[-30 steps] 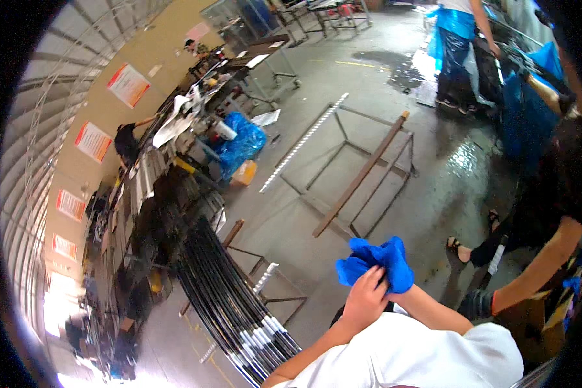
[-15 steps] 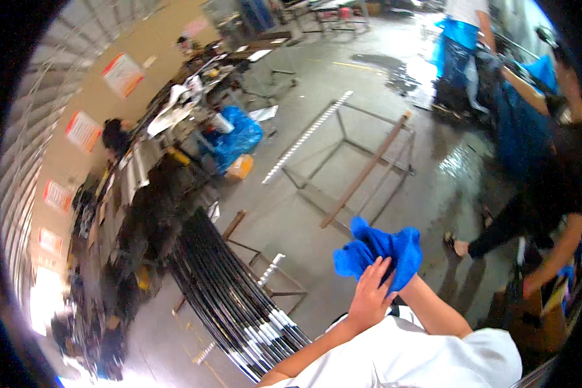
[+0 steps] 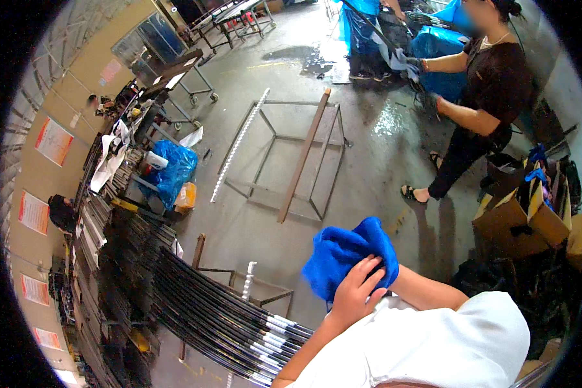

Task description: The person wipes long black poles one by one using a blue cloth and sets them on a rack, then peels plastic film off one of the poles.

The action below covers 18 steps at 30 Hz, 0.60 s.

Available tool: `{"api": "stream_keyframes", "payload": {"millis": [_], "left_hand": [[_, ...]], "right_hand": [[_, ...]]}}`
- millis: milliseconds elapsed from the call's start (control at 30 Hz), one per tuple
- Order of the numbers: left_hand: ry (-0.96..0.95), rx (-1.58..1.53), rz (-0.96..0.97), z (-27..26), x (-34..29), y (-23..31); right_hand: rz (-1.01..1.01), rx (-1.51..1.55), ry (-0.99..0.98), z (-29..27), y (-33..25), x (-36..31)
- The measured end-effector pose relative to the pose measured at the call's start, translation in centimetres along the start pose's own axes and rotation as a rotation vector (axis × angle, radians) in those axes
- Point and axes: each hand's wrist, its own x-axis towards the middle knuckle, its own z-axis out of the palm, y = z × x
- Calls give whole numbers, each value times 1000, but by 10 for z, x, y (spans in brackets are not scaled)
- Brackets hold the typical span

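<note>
A bunched blue cloth [image 3: 352, 255] is held up in front of my body. The bent fingers of my left hand [image 3: 355, 288] press against its near side, closed on its folds. My right forearm [image 3: 430, 288] reaches into the cloth from the right, and the folds hide that hand and its fingers. Below and left of my hands lies a row of long black rods [image 3: 220, 313] with white bands near their near ends.
A metal frame stand [image 3: 271, 136] with a brown bar [image 3: 307, 155] stands ahead on the floor. On the right, a person [image 3: 491, 84] in dark clothes handles long rods near open cardboard boxes [image 3: 514, 216]. A cluttered bench [image 3: 113, 161] and blue plastic bag [image 3: 174, 168] are at left.
My view has swung right, so the stand and rods appear farther left. The cloth's folds have shifted in my hands. The person at right now stands more upright, arms reaching toward the rods.
</note>
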Motion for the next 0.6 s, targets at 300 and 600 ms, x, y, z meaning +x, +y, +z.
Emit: {"api": "stream_keyframes", "payload": {"millis": [300, 600], "left_hand": [[322, -103, -216, -10, 7, 3], [537, -391, -449, 1, 36, -26]], "right_hand": [[-27, -14, 63, -12, -16, -3], [1, -66, -7, -6, -54, -2]]}}
